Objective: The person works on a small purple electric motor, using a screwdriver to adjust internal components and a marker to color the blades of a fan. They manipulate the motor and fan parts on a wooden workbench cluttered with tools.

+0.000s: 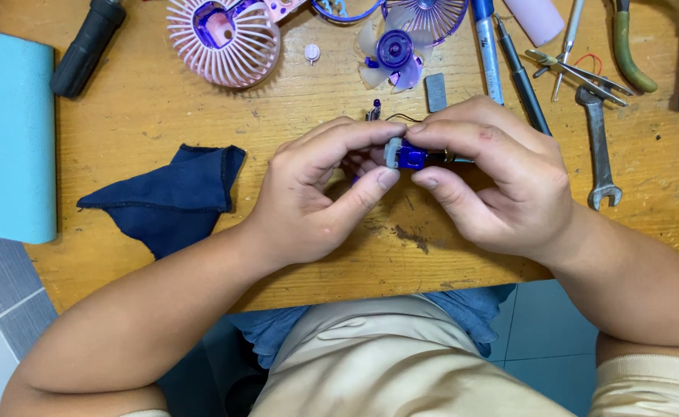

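At frame centre, the left hand (316,193) and right hand (486,181) pinch a small blue-and-grey plastic motor piece (405,154) between closed fingertips above the worn wooden table (162,100). Its thin black wire (403,118) could snap if tugged; loosened fingertips would drop it.

Both hands are meeting over the middle of the wooden table (162,262) — the left hand (308,197) and right hand (494,181) are pinching a small blue-and-grey motor part (404,154) between thumbs and forefingers. A dark blue cloth (173,197) is lying toward the table's left edge — a wrench (600,147) toward its right.
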